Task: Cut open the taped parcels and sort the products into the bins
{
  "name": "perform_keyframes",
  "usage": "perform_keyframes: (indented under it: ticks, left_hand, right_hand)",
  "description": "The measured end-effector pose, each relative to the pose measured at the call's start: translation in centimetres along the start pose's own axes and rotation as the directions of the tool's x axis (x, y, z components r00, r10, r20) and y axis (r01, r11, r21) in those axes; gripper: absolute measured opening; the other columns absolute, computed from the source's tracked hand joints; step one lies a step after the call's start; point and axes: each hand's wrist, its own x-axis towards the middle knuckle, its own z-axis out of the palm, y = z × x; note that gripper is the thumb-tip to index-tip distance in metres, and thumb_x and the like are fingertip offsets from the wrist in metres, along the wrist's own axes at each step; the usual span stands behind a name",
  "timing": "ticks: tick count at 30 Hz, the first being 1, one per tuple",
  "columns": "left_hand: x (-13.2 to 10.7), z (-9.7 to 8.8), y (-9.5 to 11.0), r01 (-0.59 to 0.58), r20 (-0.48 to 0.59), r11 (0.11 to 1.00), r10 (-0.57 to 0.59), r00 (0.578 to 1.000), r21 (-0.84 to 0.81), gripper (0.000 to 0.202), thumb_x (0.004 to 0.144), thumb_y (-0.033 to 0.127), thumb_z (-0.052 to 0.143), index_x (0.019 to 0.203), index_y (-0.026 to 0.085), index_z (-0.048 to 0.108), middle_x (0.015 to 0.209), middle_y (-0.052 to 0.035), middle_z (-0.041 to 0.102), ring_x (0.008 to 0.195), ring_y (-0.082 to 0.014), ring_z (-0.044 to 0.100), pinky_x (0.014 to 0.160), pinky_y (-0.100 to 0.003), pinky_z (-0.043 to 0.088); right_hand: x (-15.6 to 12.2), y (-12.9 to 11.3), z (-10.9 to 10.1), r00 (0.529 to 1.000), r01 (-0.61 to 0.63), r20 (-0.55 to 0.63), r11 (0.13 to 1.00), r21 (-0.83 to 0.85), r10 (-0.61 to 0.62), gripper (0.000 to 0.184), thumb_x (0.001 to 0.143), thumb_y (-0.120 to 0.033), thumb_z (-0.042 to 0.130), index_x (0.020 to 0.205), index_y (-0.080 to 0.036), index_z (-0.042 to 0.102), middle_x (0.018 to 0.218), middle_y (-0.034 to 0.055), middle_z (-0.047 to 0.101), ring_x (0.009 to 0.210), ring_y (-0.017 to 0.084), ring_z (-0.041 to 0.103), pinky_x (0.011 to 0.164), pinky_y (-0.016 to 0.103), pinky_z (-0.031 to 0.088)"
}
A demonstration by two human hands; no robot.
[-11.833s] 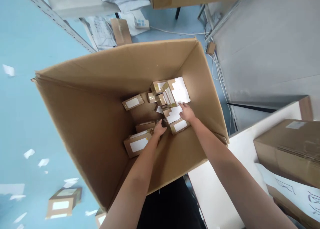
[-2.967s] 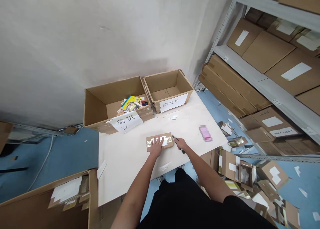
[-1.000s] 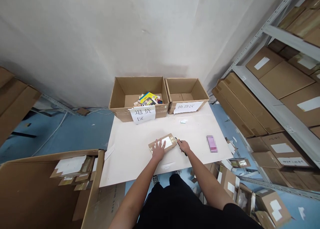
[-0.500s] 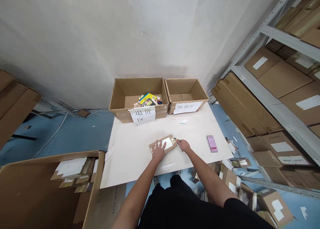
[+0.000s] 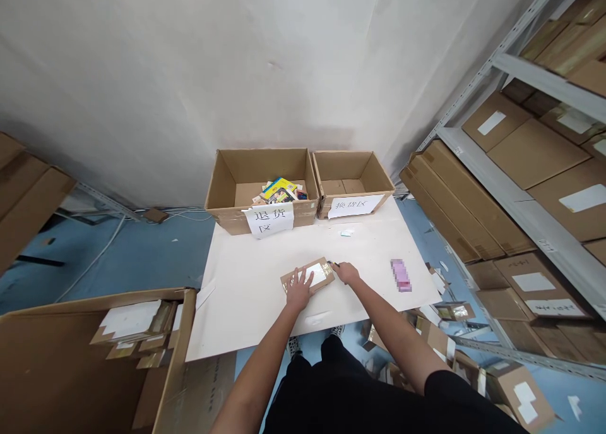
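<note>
A small brown cardboard box with a white label and shiny tape lies slantwise on the white tabletop. My left hand rests flat on its left part, fingers spread. At the box's right end, my right hand is closed around a slim dark utility knife. The knife's tip is at the taped right edge; the blade itself is too small to make out.
Two cartons stand along the back: the left carton holds colourful packages, beside the right carton. A blurred pink item lies at right. A large carton with parcels stands left; a loaded shelf is at right.
My right hand and the knife have shifted slightly along the box's right end. My left hand stays on the box, and the view has tilted a little.
</note>
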Motion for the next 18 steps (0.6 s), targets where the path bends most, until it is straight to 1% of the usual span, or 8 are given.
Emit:
perform_keyframes:
  ticks: [4,7,11,13,16,18]
  left_hand:
    - [-0.1,-0.1,0.1,0.000,-0.008,1.000,0.000,1.000,-0.026,0.081,0.096,0.041,0.057,0.166,0.044,0.018,0.177,-0.0002,0.014,0.163,-0.0371,0.004,0.126,-0.067,0.018]
    - [0.0,-0.1,0.0,-0.001,0.003,0.999,0.001,1.000,-0.033,0.082,0.095,0.041,0.058,0.166,0.044,0.018,0.177,0.0001,0.014,0.163,-0.0370,0.004,0.126,-0.067,0.018]
    - [0.1,-0.2,0.0,-0.011,0.011,1.000,0.012,1.000,-0.024,0.081,0.094,0.040,0.060,0.166,0.042,0.022,0.177,-0.0002,0.012,0.163,-0.0368,0.003,0.127,-0.065,0.017]
    - [0.1,-0.3,0.0,-0.017,0.020,1.000,0.017,1.000,-0.017,0.080,0.094,0.040,0.060,0.166,0.041,0.025,0.178,-0.0006,0.011,0.163,-0.0369,0.003,0.127,-0.064,0.016]
    - [0.2,-0.8,0.0,-0.020,0.026,1.000,0.021,0.999,-0.017,0.079,0.094,0.043,0.061,0.165,0.043,0.026,0.177,-0.0005,0.012,0.163,-0.0372,0.005,0.126,-0.063,0.018]
    - [0.2,-1.2,-0.5,-0.027,0.020,0.999,0.027,0.999,-0.018,0.080,0.093,0.045,0.062,0.164,0.044,0.027,0.177,-0.0008,0.014,0.162,-0.0375,0.008,0.125,-0.063,0.020]
  right_hand:
    - [-0.3,0.3,0.1,0.999,-0.013,-0.051,0.998,-0.055,0.010,0.060,0.103,-0.067,0.046,0.090,-0.016,0.075,0.091,0.0146,0.078,0.080,0.027,0.077,0.075,0.033,0.053]
    - [-0.9,1.0,0.4,0.999,-0.022,-0.050,0.996,-0.084,0.018,0.058,0.103,-0.065,0.047,0.089,-0.017,0.076,0.092,0.0150,0.078,0.091,0.029,0.077,0.078,0.033,0.053]
    - [-2.1,1.9,0.9,0.998,-0.032,-0.053,0.995,-0.094,0.027,0.058,0.104,-0.064,0.045,0.089,-0.017,0.076,0.093,0.0157,0.078,0.095,0.030,0.076,0.079,0.033,0.053]
    - [-2.7,2.3,1.0,0.998,-0.032,-0.063,0.995,-0.099,0.026,0.056,0.104,-0.063,0.048,0.088,-0.017,0.076,0.093,0.0161,0.078,0.096,0.030,0.076,0.079,0.034,0.053]
    - [-3.5,3.0,0.9,0.999,-0.015,-0.046,0.991,-0.132,0.009,0.051,0.101,-0.061,0.055,0.085,-0.017,0.074,0.094,0.0165,0.078,0.097,0.031,0.076,0.081,0.034,0.054]
    - [-4.0,3.7,1.0,0.997,-0.028,-0.070,0.996,-0.079,0.022,0.051,0.102,-0.061,0.052,0.086,-0.017,0.073,0.094,0.0148,0.078,0.092,0.029,0.077,0.079,0.033,0.054]
